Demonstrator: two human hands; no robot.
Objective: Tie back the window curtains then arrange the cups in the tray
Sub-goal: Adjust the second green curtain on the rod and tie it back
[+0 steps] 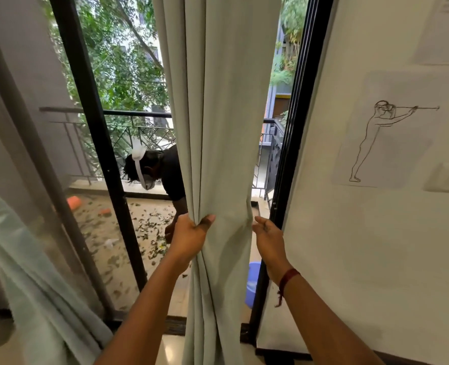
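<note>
The curtain (218, 127) is pale green cloth hanging in long soft folds. It looks light and limp, so it should bunch easily and slide through a loose hold, with nothing fragile about it. I judge the best place to take it is around the whole gathered width at about the height of the hands, where a tie-back would sit.

The left hand (191, 233) grips the curtain's left edge. Its thumb lies over the front folds and its fingers curl behind, and the cloth pinches into pleats right at the grip. From there the cloth runs straight up above the hand and falls below it past the forearm.

The right hand (268, 238) is open, with relaxed fingers and its palm turned toward the curtain's right edge. It is just beside the cloth, and I cannot tell whether it touches. The bulk of the curtain hangs between the two hands.

A red thread band (287, 279) circles the right wrist. Left of the grip stands the black window frame (99, 154). Farther left and lower hangs a second, sheer curtain (34, 259). Right of the open hand is a white wall with a line drawing (386, 133). No cups or tray are in view.
</note>
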